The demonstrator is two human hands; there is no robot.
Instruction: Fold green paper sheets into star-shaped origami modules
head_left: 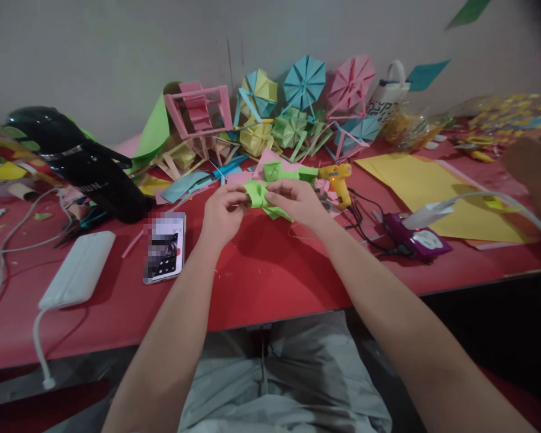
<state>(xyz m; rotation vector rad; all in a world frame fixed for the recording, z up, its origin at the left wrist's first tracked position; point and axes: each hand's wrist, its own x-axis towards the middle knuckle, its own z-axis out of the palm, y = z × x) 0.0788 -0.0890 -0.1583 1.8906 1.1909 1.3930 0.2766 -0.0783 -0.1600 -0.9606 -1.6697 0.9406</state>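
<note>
My left hand [223, 213] and my right hand [295, 201] meet over the red table [261, 270], both pinched on a folded light-green paper piece [259, 195]. The left fingers grip its left end, the right fingers cover its right side, and a green flap sticks out below the right hand. Just behind lies another folded green paper piece [279, 171] on pink paper scraps.
A phone [165, 246] lies left of my left forearm, a white power bank [79, 270] further left. A yellow glue gun [338, 180], purple power strip [412, 237] and yellow sheet [433, 186] sit right. Paper pinwheel models [297, 102] line the back wall; a black bottle [79, 159] lies left.
</note>
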